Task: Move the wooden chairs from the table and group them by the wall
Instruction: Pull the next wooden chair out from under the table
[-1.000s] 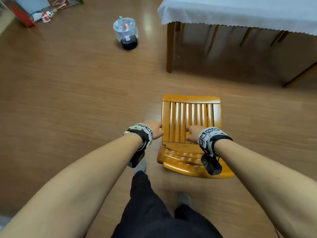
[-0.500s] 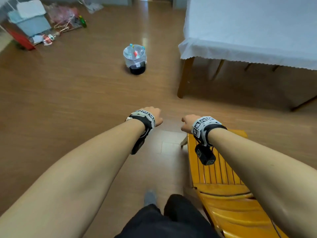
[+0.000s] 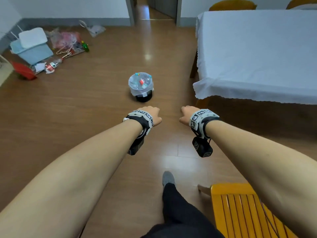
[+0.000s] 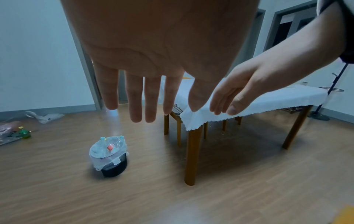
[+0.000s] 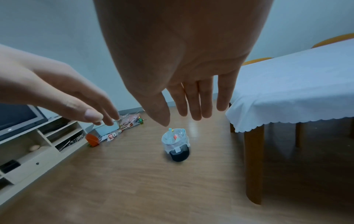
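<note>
One orange wooden chair (image 3: 243, 213) stands at my lower right, its slatted seat partly under my right forearm. Two more chair backs (image 3: 232, 4) show beyond the table (image 3: 257, 54), which wears a white cloth. My left hand (image 3: 151, 115) and right hand (image 3: 186, 115) hang in the air in front of me, clear of the chair. The left wrist view shows the left hand's fingers (image 4: 134, 97) straight and spread, holding nothing. In the right wrist view the right hand's fingers (image 5: 193, 100) are likewise straight and empty.
A small black bin (image 3: 141, 86) lined with a plastic bag stands on the wooden floor ahead. Bags, a blue box (image 3: 31, 47) and clutter lie by the far left wall. A TV stand (image 5: 32, 145) runs along the left. A doorway (image 3: 154, 9) opens ahead.
Both hands have let go of the chair back and lifted away. My view has risen and turned from the chair, which now sits at my lower right; I have stepped forward.
</note>
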A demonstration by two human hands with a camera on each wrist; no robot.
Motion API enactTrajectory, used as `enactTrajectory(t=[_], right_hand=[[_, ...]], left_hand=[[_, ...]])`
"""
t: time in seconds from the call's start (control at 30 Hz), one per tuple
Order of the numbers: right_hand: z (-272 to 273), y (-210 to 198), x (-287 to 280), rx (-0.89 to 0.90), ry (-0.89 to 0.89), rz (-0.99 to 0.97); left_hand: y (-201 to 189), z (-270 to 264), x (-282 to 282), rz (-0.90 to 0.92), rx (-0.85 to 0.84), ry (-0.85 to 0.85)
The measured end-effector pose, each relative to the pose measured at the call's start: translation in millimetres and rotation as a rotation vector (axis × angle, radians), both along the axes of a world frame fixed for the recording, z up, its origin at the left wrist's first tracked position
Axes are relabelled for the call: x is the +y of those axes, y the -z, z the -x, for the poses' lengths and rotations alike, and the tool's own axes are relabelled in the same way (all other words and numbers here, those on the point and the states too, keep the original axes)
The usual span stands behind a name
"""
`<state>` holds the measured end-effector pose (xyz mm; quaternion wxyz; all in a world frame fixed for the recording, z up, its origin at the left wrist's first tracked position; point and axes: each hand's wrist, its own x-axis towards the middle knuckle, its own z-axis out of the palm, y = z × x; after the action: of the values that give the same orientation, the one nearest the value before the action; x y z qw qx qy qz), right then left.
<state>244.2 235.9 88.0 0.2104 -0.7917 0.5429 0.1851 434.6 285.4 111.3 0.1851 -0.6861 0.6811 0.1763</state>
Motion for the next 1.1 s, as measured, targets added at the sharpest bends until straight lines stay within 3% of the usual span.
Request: enactTrajectory(t=[0.23, 0.43, 0.73, 0.9, 1.1], right_hand=[[-50.7, -23.3, -177.4, 0.020, -0.005, 0.011], [-71.5, -3.3, -333.2, 0.042, 0.054, 0.026], [-61.2, -6.0, -583.1, 0.020, 0.318, 0.022], [-31.2, -14.4, -690.2, -0.021, 0.477, 0.016], [30.7, 11.6, -841.8, -0.007, 0.641, -0.019]], left_hand=[[-13.0, -48.6, -182.3, 0.033, 0.045, 0.018], [8.1, -71.3, -348.1, -0.007, 0.052, 0.086], [4.5, -97.5, -657.5, -0.004, 0.064, 0.277], [-3.6, -76.4, -801.3, -0.023, 0.038, 0.384], [-3.8, -8.0, -970.1, 0.005, 0.059, 0.529]])
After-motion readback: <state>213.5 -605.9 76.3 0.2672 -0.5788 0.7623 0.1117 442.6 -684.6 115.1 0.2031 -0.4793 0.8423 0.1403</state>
